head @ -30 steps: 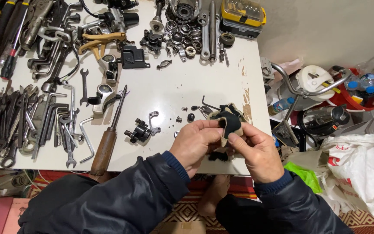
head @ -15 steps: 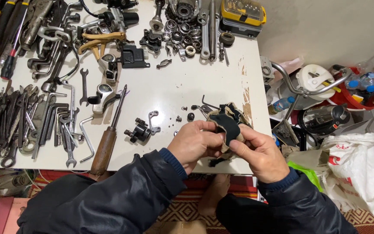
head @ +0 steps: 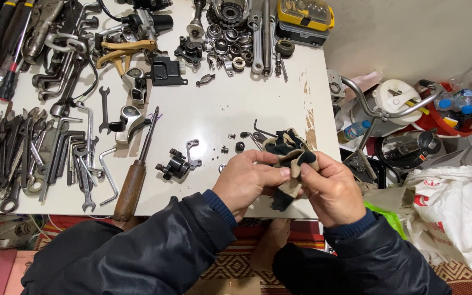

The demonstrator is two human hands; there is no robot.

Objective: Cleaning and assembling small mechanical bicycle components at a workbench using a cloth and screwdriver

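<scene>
Both hands meet over the white table's (head: 203, 117) near edge; the left hand (head: 249, 177) and right hand (head: 329, 188) pinch a grimy tan-and-black cloth rag (head: 289, 155) bunched between fingertips, seemingly gripping something small inside; black brake caliper (head: 173, 165) lies nearby.

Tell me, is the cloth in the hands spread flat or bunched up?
Bunched up: the dirty cloth is crumpled between the left hand and right hand, with folds sticking out.

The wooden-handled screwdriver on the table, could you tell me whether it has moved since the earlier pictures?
No. The wooden-handled screwdriver lies in the same place, its handle at the white table's near edge, left of the small black clamp part.
</scene>
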